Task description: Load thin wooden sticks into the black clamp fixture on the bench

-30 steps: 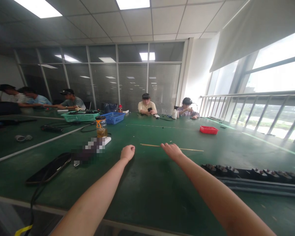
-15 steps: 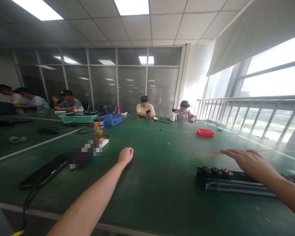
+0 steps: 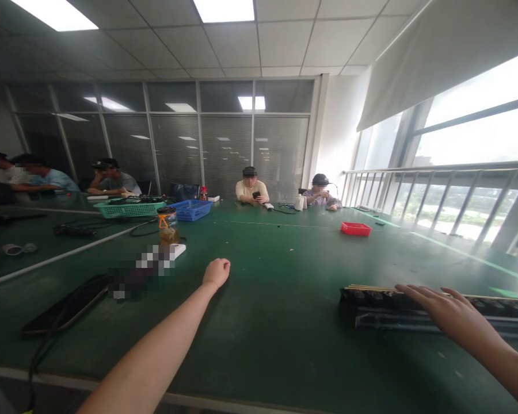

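Observation:
My left hand [image 3: 217,272] rests on the green tabletop [image 3: 276,322] in a loose fist, with nothing seen in it. My right hand [image 3: 442,307] is over a long black rack [image 3: 371,313] with a row of dark pieces along its top. Its fingers are stretched out and spread. Thin wooden sticks [image 3: 365,287] lie along the rack's far top edge and pass under or behind these fingers. Whether the fingertips touch the sticks is unclear, and the palm hides the middle of the rack.
A red tray [image 3: 356,229] stands beyond the rack. To the left are a phone [image 3: 64,305], a blurred-out item [image 3: 142,273], a jar with an orange strap [image 3: 168,226], a green basket [image 3: 129,210] and a blue basket [image 3: 192,211]. Several people sit around the far side.
The sticks have come from behind the rack onto its top edge, with my right hand moving down and nearer. My left hand stays put. The view has shifted slightly.

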`<state>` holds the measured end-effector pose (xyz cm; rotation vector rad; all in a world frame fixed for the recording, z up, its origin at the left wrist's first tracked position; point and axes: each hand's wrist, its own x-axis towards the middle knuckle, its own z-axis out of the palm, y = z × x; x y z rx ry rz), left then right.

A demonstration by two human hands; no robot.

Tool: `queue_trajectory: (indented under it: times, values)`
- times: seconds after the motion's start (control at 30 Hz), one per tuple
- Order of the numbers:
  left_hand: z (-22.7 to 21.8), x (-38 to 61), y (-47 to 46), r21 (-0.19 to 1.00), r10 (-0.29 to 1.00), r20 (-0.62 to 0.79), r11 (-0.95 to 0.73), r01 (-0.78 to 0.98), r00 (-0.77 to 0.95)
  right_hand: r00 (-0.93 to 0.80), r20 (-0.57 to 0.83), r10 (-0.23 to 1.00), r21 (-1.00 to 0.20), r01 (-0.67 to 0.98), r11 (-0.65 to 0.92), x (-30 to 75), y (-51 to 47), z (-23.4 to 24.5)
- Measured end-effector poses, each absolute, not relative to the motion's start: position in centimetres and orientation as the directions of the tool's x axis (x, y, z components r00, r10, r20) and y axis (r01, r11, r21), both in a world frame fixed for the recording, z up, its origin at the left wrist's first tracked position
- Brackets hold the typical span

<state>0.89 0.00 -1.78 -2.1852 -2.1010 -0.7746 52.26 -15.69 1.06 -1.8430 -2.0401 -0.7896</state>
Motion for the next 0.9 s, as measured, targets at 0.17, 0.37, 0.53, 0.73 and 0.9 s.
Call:
queue_trajectory:
  times: [0.17, 0.37, 0.53, 0.73, 0.9]
  values:
    - [-1.9, 0.6, 0.2, 0.33, 0.936, 0.352, -0.104, 0.938, -0.021, -0.193, 0.456, 0.869, 0.258, 0.963, 0.079, 51.9, -15.7, 0.4]
    - [-2.2, 0.3, 0.4, 0.323, 0.935, 0.353, -0.098, 0.941, -0.024, -0.22, 0.492, 0.843, 0.236, 0.965, 0.114, 51.6, -16.0, -0.1]
    - [-2.5, 0.2, 0.5, 0.326, 0.936, 0.353, -0.107, 0.939, -0.016, -0.3, 0.545, 0.783, 0.325, 0.936, 0.133, 52.1, -15.8, -1.0]
    - [-2.2, 0.2, 0.5, 0.32, 0.937, 0.35, -0.098, 0.942, -0.021, -0.44, 0.64, 0.63, 0.447, 0.88, 0.161, 53.0, -15.1, -1.8]
    - [-2.1, 0.3, 0.2, 0.322, 0.94, 0.342, -0.104, 0.941, -0.014, -0.461, 0.649, 0.605, 0.463, 0.87, 0.166, 52.8, -15.2, -1.7]
